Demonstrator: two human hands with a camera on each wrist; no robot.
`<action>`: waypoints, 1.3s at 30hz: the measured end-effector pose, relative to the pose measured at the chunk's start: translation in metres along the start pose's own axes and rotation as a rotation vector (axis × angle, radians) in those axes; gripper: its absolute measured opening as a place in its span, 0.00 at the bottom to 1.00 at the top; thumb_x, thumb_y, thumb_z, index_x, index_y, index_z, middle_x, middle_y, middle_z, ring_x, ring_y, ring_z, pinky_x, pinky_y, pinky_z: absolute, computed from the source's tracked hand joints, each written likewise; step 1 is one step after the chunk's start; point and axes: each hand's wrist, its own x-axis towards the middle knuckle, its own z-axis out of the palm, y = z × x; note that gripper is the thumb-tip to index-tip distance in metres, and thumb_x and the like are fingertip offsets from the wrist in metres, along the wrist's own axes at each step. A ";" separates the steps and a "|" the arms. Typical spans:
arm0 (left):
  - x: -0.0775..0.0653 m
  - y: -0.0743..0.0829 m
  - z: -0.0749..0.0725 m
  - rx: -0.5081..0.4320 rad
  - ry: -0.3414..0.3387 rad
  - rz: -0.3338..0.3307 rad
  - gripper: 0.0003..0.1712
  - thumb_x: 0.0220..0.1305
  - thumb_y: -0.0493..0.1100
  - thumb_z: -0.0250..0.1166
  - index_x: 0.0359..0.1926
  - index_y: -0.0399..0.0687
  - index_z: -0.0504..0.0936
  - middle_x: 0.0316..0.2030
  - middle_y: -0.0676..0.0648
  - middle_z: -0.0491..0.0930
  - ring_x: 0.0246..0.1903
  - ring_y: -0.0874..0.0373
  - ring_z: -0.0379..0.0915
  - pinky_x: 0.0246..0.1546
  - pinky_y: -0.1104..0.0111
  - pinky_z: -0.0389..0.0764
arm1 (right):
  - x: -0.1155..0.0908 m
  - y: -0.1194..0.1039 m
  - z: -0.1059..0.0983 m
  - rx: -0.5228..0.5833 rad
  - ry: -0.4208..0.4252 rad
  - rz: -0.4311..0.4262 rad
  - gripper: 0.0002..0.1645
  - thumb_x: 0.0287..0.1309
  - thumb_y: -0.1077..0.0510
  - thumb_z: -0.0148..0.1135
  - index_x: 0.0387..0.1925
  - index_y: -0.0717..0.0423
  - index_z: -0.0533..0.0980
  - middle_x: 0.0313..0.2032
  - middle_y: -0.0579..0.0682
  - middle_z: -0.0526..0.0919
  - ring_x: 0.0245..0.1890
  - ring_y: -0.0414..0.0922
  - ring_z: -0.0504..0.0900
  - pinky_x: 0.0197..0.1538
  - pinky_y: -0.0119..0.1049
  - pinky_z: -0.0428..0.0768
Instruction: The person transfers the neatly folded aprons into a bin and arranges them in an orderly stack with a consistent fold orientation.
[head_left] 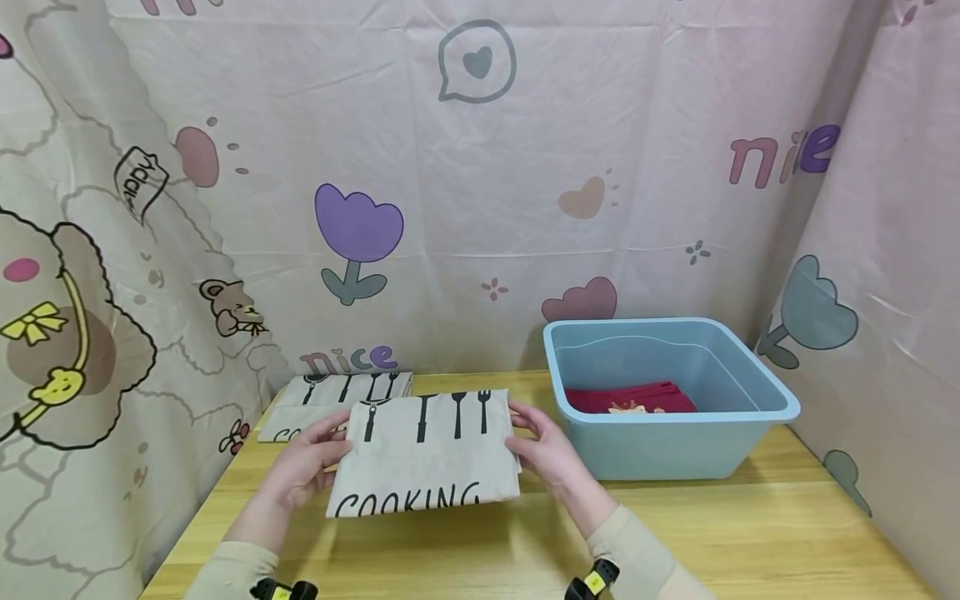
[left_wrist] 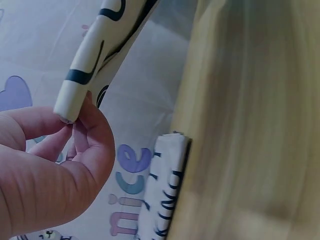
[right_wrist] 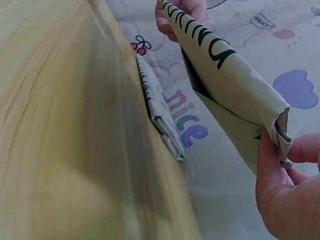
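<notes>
A folded cream cloth [head_left: 431, 462], printed with black cutlery and the word COOKING, is held raised over the table. My left hand [head_left: 306, 462] pinches its left edge between thumb and fingers. On the opposite edge, my right hand [head_left: 547, 446] grips the folded layers, which show end-on beside the thumb in the right wrist view. Behind and to the left, a second folded cloth [head_left: 296, 410] with the same print lies flat on the table, partly hidden by the held one and my left hand.
To the right on the wooden table [head_left: 450, 567] stands a light blue plastic bin [head_left: 660, 450]. Inside it lies a dark red folded cloth [head_left: 633, 396] with a light print. A patterned curtain [head_left: 465, 208] hangs along the table's back and sides.
</notes>
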 end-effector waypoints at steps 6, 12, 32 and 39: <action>-0.005 0.015 -0.004 0.015 -0.026 0.058 0.38 0.67 0.29 0.57 0.75 0.39 0.55 0.43 0.51 0.74 0.38 0.61 0.80 0.38 0.61 0.83 | 0.001 -0.013 0.005 0.010 -0.004 -0.027 0.37 0.61 0.74 0.56 0.72 0.61 0.62 0.61 0.64 0.70 0.48 0.48 0.79 0.47 0.41 0.82; -0.008 0.028 -0.008 -0.001 -0.025 0.099 0.32 0.67 0.29 0.57 0.69 0.56 0.71 0.42 0.52 0.76 0.39 0.60 0.81 0.38 0.61 0.83 | 0.002 -0.028 0.010 0.022 -0.014 -0.055 0.36 0.61 0.73 0.56 0.71 0.62 0.63 0.60 0.64 0.70 0.46 0.47 0.79 0.45 0.39 0.81; -0.011 0.067 0.009 -0.015 -0.125 0.214 0.36 0.70 0.30 0.56 0.76 0.46 0.58 0.45 0.51 0.77 0.40 0.60 0.81 0.37 0.64 0.83 | -0.003 -0.082 -0.004 -0.109 -0.037 -0.149 0.36 0.64 0.71 0.57 0.72 0.59 0.61 0.62 0.63 0.69 0.44 0.46 0.81 0.41 0.34 0.80; -0.008 0.078 0.030 -0.011 -0.075 0.208 0.38 0.69 0.29 0.57 0.76 0.39 0.54 0.44 0.53 0.77 0.40 0.62 0.80 0.37 0.66 0.83 | -0.002 -0.093 -0.018 -0.135 -0.034 -0.158 0.36 0.65 0.70 0.57 0.73 0.58 0.61 0.61 0.62 0.69 0.32 0.40 0.76 0.30 0.28 0.70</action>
